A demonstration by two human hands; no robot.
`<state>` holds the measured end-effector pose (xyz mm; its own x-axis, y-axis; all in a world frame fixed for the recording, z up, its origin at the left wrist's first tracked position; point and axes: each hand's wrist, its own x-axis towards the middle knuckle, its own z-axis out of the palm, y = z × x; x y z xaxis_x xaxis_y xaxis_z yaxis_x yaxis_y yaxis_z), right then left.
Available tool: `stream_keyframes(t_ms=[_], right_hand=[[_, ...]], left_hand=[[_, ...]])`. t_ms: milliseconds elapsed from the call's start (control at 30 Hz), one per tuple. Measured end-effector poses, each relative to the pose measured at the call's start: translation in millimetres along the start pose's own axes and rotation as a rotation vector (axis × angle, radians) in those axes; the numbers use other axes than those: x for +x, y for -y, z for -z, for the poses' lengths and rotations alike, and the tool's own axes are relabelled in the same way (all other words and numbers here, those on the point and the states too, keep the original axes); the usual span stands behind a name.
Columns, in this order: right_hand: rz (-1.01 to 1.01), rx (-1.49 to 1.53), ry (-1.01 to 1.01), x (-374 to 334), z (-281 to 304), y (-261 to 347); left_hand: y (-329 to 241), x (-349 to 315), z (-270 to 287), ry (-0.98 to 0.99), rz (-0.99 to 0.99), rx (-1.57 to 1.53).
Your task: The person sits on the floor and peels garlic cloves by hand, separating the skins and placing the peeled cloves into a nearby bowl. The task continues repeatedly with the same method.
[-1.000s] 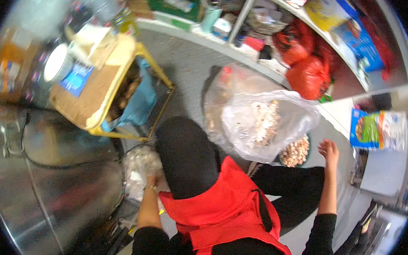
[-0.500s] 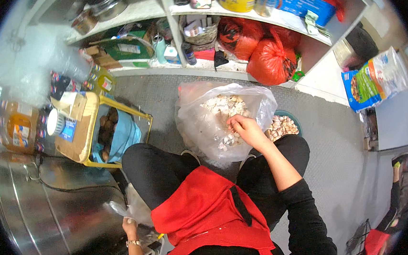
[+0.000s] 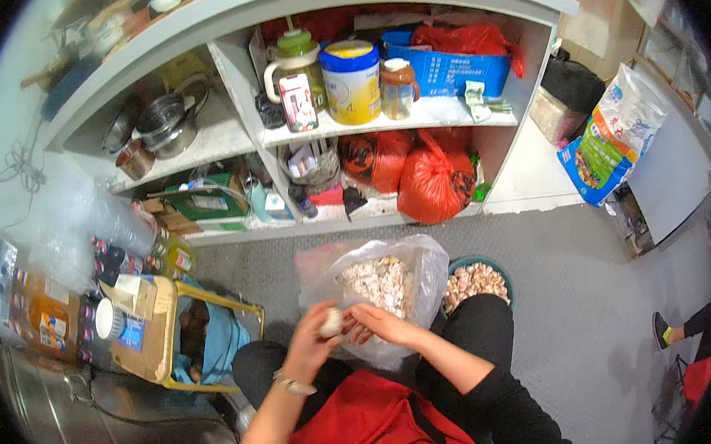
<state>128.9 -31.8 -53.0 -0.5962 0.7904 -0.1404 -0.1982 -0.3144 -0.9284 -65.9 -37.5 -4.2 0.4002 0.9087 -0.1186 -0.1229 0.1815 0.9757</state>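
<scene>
Now the left hand (image 3: pixel 305 343) comes rightward clasping a whitish bulb (image 3: pixel 330 322), pairing with the half-open right hand (image 3: pixel 383 324), contents unclear.

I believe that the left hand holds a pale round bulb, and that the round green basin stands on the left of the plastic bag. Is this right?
Not entirely: the head view shows the round green basin on the right of the plastic bag. The left hand does hold a pale round bulb.
</scene>
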Motion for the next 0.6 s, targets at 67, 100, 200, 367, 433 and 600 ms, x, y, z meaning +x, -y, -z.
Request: stream_keyframes(t_ms=[67, 100, 200, 367, 433, 600], right_hand=[[-0.047, -0.045, -0.341, -1.3, 5.3, -7.9], [-0.036, -0.107, -0.355, -2.6, 12.3, -11.5], [-0.141, -0.195, -0.4, -7.6, 30.9, -24.2], [-0.061, -0.104, -0.429, 4.8, 34.1, -33.5], [-0.097, -0.299, -0.502, 6.5, 30.7, -31.2], [-0.031, -0.555, -0.51, -2.3, 19.2, -16.0]], left_hand=[[28.2, 46.6, -12.3, -0.07, 0.369, -0.654], [42.3, 57.7, -20.6, -0.069, 0.328, -0.692], [68.8, 66.7, -32.9, -0.014, 0.336, -0.797], [75.5, 74.9, -28.4, -0.049, 0.128, -0.835], [78.0, 75.4, -27.6, -0.065, 0.05, -0.799], [79.2, 72.5, -32.2, -0.172, 0.056, -0.732]])
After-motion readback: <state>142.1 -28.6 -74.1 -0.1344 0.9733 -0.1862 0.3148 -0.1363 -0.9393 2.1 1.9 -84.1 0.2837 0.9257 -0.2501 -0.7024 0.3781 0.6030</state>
